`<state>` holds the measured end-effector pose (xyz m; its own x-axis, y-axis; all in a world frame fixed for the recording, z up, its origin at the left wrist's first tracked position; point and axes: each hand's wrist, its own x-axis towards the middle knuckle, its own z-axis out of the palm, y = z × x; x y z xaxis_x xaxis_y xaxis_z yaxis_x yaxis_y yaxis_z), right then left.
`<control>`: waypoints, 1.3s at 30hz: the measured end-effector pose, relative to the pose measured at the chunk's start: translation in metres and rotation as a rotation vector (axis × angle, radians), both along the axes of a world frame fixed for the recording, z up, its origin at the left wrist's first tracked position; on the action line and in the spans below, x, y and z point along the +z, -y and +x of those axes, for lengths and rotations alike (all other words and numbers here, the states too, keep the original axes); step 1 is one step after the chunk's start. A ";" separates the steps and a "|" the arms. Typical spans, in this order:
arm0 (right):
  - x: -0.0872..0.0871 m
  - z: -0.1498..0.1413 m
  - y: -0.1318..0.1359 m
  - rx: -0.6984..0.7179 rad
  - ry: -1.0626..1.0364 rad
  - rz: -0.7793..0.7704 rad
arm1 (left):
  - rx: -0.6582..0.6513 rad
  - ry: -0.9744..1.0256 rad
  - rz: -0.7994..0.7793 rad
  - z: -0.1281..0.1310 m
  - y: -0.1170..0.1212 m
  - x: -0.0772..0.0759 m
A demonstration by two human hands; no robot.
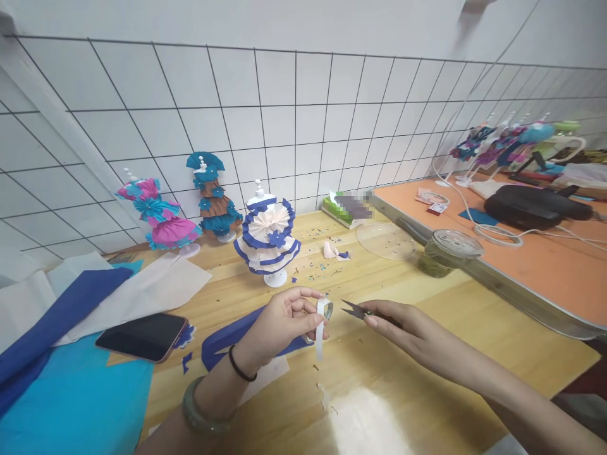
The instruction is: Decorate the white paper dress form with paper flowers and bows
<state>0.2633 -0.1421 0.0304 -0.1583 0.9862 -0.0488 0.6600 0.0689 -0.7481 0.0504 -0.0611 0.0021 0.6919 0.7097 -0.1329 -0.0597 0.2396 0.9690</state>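
My left hand (294, 319) pinches a small roll of double-sided tape (327, 308), with a white strip hanging down from it. Just to the right, my right hand (403, 328) grips small dark snips (355, 309), their blades apart and pointing at the tape without touching it. Under my left wrist lies a strip of dark blue paper (215, 344), partly hidden. Behind my hands stands a white dress form (275, 278) clothed in a cream and blue pleated paper dress (269, 234) with a blue flower on the skirt.
Two more paper-dressed forms (165, 218) (215, 202) stand along the tiled wall. Coloured paper sheets (95, 392) and a phone (142, 337) lie at left. Paper scraps (332, 251) litter the table near a clear round lid (385, 241). A glass container (448, 253) sits beside the orange table (545, 265).
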 end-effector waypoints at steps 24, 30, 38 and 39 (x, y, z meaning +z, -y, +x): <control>0.012 -0.021 -0.021 0.159 0.047 0.003 | -0.090 0.015 -0.007 0.000 0.002 0.002; 0.011 -0.022 -0.021 0.165 0.083 0.019 | -0.091 0.025 -0.018 -0.001 0.002 0.002; 0.007 -0.021 -0.021 0.140 0.111 0.029 | -0.104 0.031 -0.023 -0.002 0.001 0.000; 0.007 -0.021 -0.021 0.137 0.114 0.029 | -0.108 0.030 -0.021 -0.002 0.001 0.000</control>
<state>0.2420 -0.1207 0.0377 -0.2861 0.9571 -0.0455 0.7231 0.1845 -0.6656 0.0485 -0.0625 0.0019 0.7684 0.6277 -0.1249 -0.0614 0.2666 0.9619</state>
